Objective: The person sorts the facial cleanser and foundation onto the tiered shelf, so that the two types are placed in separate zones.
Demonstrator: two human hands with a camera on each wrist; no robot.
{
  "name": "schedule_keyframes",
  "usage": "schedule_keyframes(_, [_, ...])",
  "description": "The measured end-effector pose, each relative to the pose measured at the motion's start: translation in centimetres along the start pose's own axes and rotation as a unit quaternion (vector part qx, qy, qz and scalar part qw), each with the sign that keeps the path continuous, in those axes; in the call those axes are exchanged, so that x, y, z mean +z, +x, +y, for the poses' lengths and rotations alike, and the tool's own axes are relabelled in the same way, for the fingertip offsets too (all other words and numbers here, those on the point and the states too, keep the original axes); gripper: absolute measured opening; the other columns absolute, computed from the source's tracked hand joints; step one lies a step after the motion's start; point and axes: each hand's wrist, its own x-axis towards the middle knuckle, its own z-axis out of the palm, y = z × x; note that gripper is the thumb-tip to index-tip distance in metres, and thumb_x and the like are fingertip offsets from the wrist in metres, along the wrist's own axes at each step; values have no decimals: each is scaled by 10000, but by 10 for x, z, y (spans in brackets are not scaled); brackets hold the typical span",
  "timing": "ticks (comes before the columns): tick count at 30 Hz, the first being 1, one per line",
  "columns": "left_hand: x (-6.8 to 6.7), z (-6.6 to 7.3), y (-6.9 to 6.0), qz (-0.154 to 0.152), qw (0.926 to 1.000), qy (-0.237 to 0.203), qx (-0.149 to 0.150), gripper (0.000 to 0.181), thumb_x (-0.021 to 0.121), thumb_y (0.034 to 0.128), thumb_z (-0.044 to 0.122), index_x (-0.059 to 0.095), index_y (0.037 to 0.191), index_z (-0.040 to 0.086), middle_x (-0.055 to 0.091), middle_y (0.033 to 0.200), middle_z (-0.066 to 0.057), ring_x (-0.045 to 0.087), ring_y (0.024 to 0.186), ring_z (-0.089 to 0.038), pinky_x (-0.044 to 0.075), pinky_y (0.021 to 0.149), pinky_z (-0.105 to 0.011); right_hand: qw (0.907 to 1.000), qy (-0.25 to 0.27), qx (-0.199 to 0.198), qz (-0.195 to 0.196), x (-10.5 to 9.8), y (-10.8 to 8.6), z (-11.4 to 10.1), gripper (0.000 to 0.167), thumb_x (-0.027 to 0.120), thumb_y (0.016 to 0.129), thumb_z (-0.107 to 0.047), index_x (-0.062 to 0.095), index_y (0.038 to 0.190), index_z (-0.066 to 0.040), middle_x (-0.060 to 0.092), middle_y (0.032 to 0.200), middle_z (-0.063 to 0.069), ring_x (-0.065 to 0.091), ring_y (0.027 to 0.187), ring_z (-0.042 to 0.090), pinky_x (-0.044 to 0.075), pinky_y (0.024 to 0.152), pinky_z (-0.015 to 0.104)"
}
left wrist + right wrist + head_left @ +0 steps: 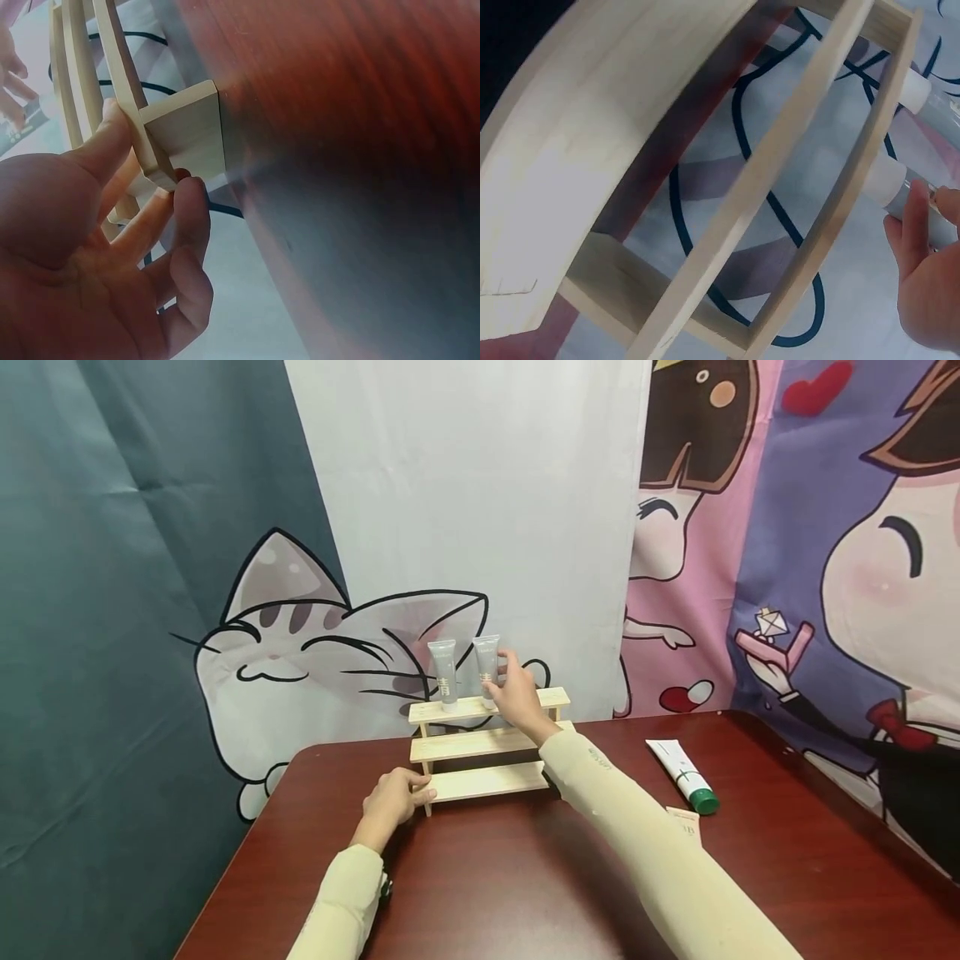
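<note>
A three-step wooden display rack (480,745) stands at the far side of the table. On its top step, towards the left, a grey squeeze tube (444,670) stands upright on its white cap. Beside it, my right hand (519,695) holds a second grey squeeze tube (487,662) between thumb and fingers, cap down at the top step. The right wrist view shows that tube's white cap (885,180) at the step's edge. My left hand (393,797) grips the left end of the lowest step, thumb above and fingertips (191,196) at its lower edge.
To the right on the dark red table (480,877) lies a white tube with a green cap (681,774). Nearer, a pale beige item (686,825) is partly hidden by my right sleeve. A cartoon-printed curtain (480,485) hangs behind the rack.
</note>
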Motion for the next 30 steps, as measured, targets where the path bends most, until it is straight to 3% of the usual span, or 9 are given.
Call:
schedule_keyframes(6, [0, -1, -2, 5, 10000, -7, -4, 407, 752, 870, 391, 710, 1261, 282, 620, 1345, -107, 588, 1193, -385, 491, 821, -577, 9999, -97, -32, -84, 1, -4, 2, 615, 722, 920, -114, 394, 1435, -44, 639, 1217, 201, 686, 1039, 321, 565, 860, 399])
schedule_keyframes(15, [0, 1, -3, -55, 10000, -3, -79, 412, 748, 874, 396, 703, 1269, 288, 617, 1354, -88, 578, 1210, -379, 484, 847, -576, 9973, -353, 227, -607, -10, -6, 12, 682, 771, 887, -177, 405, 1451, -61, 676, 1174, 180, 676, 1034, 315, 554, 868, 433])
schedule_keyframes(22, [1, 2, -2, -126, 9999, 18, -106, 421, 739, 878, 408, 695, 1281, 292, 598, 1373, -116, 569, 1223, -379, 483, 853, -577, 9984, -147, -155, -516, -22, -10, 18, 707, 767, 890, -183, 412, 1492, -76, 677, 1184, 221, 683, 1023, 361, 568, 803, 453])
schedule_keyframes(30, [1, 2, -3, -70, 9998, 51, -174, 415, 740, 875, 405, 701, 1272, 292, 603, 1367, -112, 566, 1224, -381, 475, 864, -579, 9975, 10, -466, -527, -39, -19, 21, 680, 764, 890, -161, 437, 1481, -83, 636, 1240, 265, 672, 1043, 400, 562, 841, 481])
